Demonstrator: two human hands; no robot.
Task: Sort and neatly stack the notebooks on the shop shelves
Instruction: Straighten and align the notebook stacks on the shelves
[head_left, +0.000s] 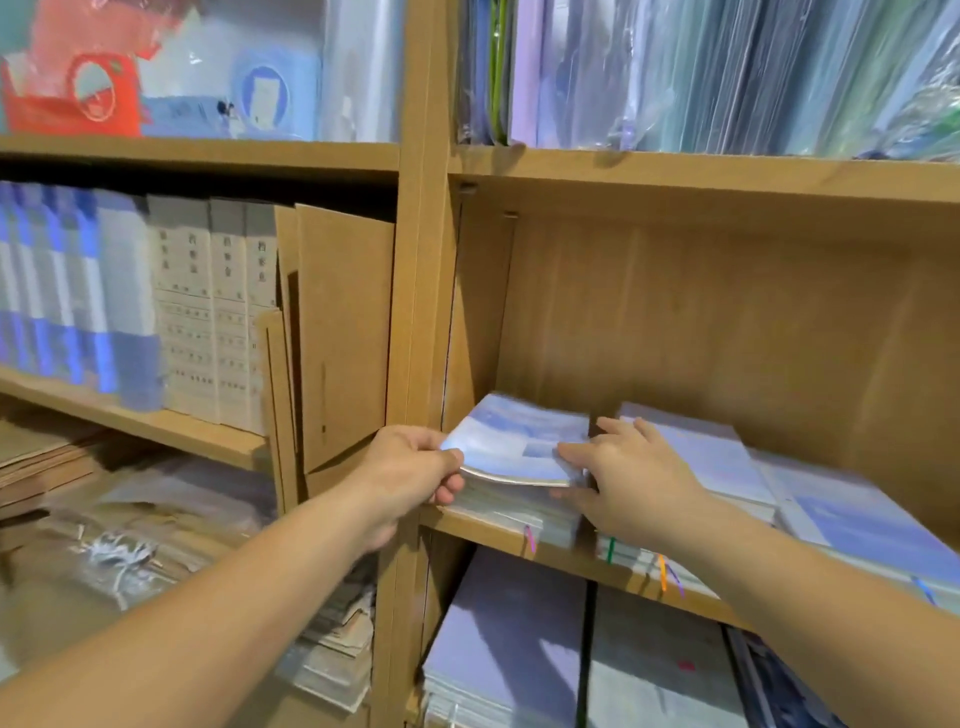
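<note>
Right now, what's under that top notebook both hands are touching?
Under the top notebook sits a short stack of notebooks on the wooden shelf. Only their edges show; the left hand and right hand cover the sides.

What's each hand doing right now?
Left hand: fingers closed on the top notebook's left edge.
Right hand: open, fingers resting on that notebook's right side.
</note>
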